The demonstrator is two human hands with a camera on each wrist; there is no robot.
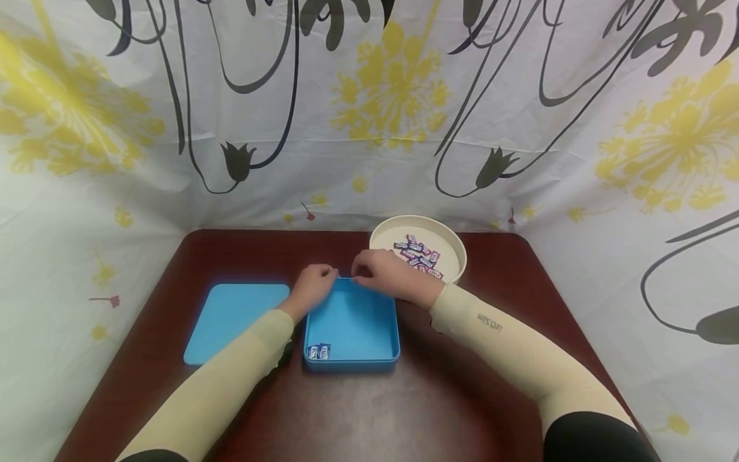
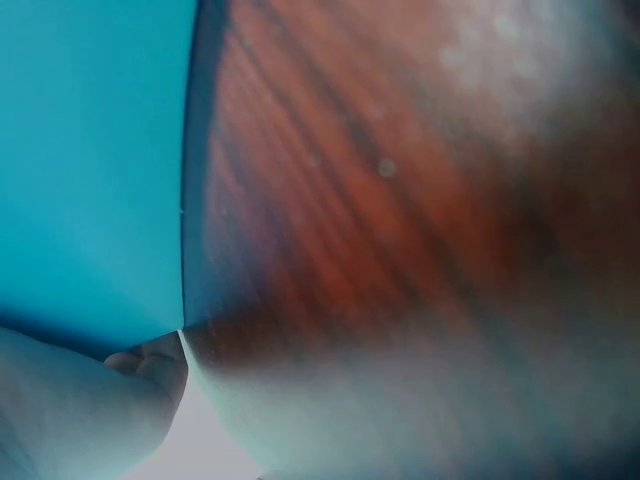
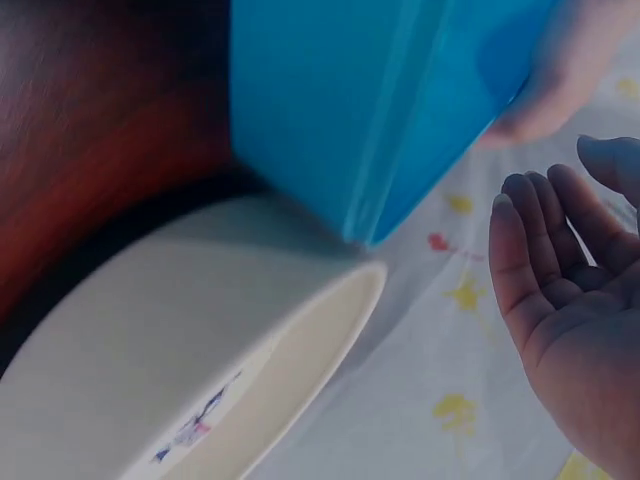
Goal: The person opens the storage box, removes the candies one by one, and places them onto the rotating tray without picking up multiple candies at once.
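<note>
An open blue box (image 1: 352, 321) stands in mid-table, with two small wrapped candies (image 1: 319, 351) in its near left corner. My left hand (image 1: 313, 287) is at the box's far left corner, fingers bent; a tiny pale spot shows at its fingertips, and I cannot tell whether it holds something. Close to its right, my right hand (image 1: 383, 273) hovers by the far rim. In the right wrist view the right hand (image 3: 585, 310) has loosely curved fingers, thumb apart, with nothing seen between them. The left wrist view shows little of the left hand (image 2: 140, 385).
Behind the right hand, a round cream tray (image 1: 453, 247) carries a pile of wrapped candies (image 1: 418, 253). Left of the box lies a flat blue lid (image 1: 231, 314), partly behind the left forearm. Patterned cloth (image 1: 369, 173) hangs around the dark red table (image 1: 369, 417).
</note>
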